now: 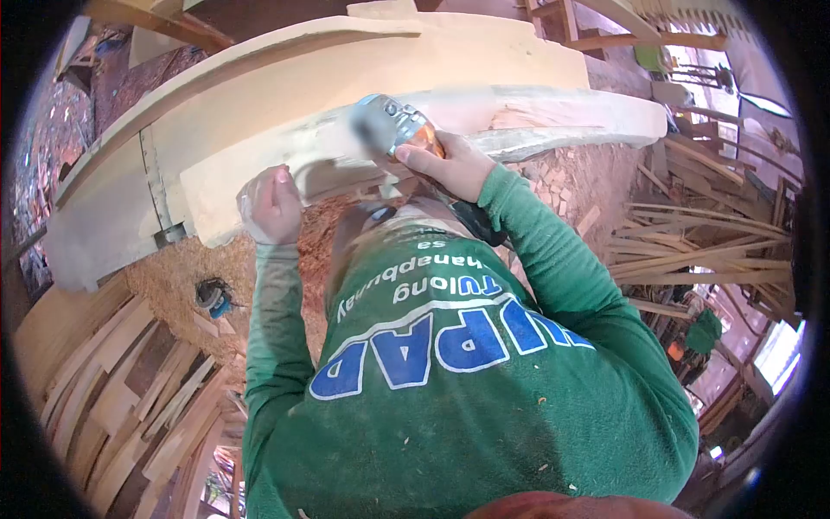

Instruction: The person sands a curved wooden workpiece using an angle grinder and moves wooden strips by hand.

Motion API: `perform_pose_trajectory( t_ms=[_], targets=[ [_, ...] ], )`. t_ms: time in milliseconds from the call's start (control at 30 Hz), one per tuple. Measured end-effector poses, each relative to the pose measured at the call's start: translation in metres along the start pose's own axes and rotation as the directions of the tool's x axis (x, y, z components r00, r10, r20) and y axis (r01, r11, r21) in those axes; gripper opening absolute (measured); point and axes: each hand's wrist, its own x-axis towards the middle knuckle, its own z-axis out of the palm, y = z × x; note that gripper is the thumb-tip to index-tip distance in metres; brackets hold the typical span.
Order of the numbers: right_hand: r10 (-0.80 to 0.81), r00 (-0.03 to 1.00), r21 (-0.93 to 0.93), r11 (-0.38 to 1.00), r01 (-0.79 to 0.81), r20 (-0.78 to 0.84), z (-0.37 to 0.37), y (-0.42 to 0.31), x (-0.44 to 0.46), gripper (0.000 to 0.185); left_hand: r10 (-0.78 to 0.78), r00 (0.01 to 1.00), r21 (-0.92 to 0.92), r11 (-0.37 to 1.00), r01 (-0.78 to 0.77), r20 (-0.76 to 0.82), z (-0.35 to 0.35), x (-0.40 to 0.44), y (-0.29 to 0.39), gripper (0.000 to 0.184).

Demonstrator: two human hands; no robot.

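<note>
My right hand (450, 167) is wrapped around an orange and silver angle grinder (406, 125). The grinder's round front end is smeared by motion over a long, curved wooden piece (553, 117) with a pale, dusty surface. My left hand (272, 205), whitish with dust, is at the near edge of the pale wooden board (216, 186). Its fingers are curled closed, and what they hold, if anything, is hidden. Dust lies on both green sleeves.
Sawdust and wood chips (553, 186) cover the ground below the piece. Stacked wood strips (709, 246) lie at right, with offcut boards (130, 381) at lower left. A blue round object (216, 301) sits in the sawdust near my left forearm.
</note>
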Motion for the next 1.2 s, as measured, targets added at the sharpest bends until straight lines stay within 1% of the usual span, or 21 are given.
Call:
perform_pose_trajectory(
  t_ms=[33,67,167,267,367,400,500,533,633,667,767,800,900,933,967,1000,1033,1067,1167,1200],
  targets=[
    [-0.003,1.000,0.000,1.000,0.003,-0.027,-0.006,0.001,-0.005,0.074,0.035,0.999,0.020,0.999,-0.035,0.018,0.009,0.003,0.002,0.016],
    [-0.041,0.998,-0.025,0.999,0.040,-0.038,-0.013,0.005,-0.009,0.075,0.067,0.997,0.040,0.997,-0.069,0.037,0.017,0.006,0.004,0.015],
    [0.033,0.991,0.040,0.999,-0.028,-0.126,-0.027,0.022,-0.017,0.077,0.140,0.985,0.015,0.990,-0.142,0.096,0.038,0.016,0.022,0.013],
    [0.020,0.986,0.046,0.999,-0.013,-0.164,-0.047,0.042,-0.022,0.077,0.247,0.953,0.017,0.967,-0.254,0.173,0.057,0.019,0.037,0.017],
    [0.082,0.975,0.077,0.995,-0.068,-0.204,-0.068,0.058,-0.031,0.076,0.321,0.925,0.012,0.944,-0.330,0.205,0.076,0.023,0.055,0.023],
    [0.068,0.976,0.085,0.995,-0.051,-0.207,-0.076,0.050,-0.037,0.073,0.322,0.921,0.021,0.942,-0.335,0.219,0.082,0.023,0.061,0.026],
    [0.086,0.961,0.140,0.989,-0.051,-0.261,-0.098,0.057,-0.046,0.071,0.323,0.909,0.066,0.934,-0.351,0.264,0.101,0.019,0.071,0.033],
    [0.151,0.939,0.110,0.986,-0.123,-0.308,-0.108,0.073,-0.044,0.068,0.323,0.903,0.080,0.931,-0.357,0.284,0.108,0.017,0.075,0.036],
    [0.215,0.929,0.210,0.965,-0.156,-0.301,-0.143,0.092,-0.058,0.067,0.323,0.876,0.145,0.907,-0.394,0.358,0.132,0.010,0.094,0.045],
    [0.170,0.921,0.237,0.967,-0.089,-0.349,-0.152,0.110,-0.060,0.065,0.322,0.865,0.171,0.896,-0.410,0.384,0.141,0.007,0.101,0.047],
    [0.200,0.909,0.289,0.953,-0.093,-0.366,-0.185,0.122,-0.073,0.062,0.312,0.857,0.215,0.880,-0.424,0.410,0.174,-0.003,0.130,0.053],
    [0.227,0.928,0.347,0.930,-0.116,-0.297,-0.202,0.135,-0.078,0.059,0.363,0.830,0.144,0.877,-0.458,0.423,0.186,-0.006,0.137,0.056],
    [0.181,0.861,0.320,0.947,-0.023,-0.475,-0.229,0.145,-0.092,0.061,0.458,0.615,-0.087,0.841,-0.534,0.642,0.181,0.004,0.192,0.050],
    [0.202,0.869,0.295,0.953,-0.068,-0.451,-0.245,0.156,-0.094,0.065,0.461,0.442,-0.257,0.857,-0.447,0.770,0.184,0.007,0.205,0.045],
    [0.212,0.869,0.316,0.946,-0.069,-0.446,-0.252,0.167,-0.094,0.067,0.449,0.391,-0.368,0.891,-0.265,0.804,0.184,0.010,0.216,0.043],
    [0.225,0.871,0.338,0.938,-0.073,-0.437,-0.252,0.163,-0.096,0.068,0.434,0.338,-0.441,0.895,-0.062,0.835,0.185,0.012,0.228,0.041],
    [0.240,0.872,0.362,0.929,-0.078,-0.427,-0.250,0.160,-0.097,0.069,0.369,0.418,-0.478,0.857,0.194,0.830,0.180,0.011,0.240,0.041],
    [0.207,0.905,0.404,0.914,-0.043,-0.372,-0.244,0.156,-0.093,0.071,0.286,0.480,-0.506,0.749,0.428,0.829,0.178,0.009,0.246,0.041],
    [0.181,0.955,0.398,0.914,-0.075,-0.235,-0.215,0.145,-0.079,0.071,0.180,0.557,-0.536,0.609,0.584,0.811,0.182,0.004,0.240,0.051],
    [0.168,0.970,0.384,0.919,-0.090,-0.175,-0.199,0.127,-0.076,0.070,0.119,0.422,-0.411,0.564,0.716,0.899,0.171,0.009,0.238,0.058]
  ],
)
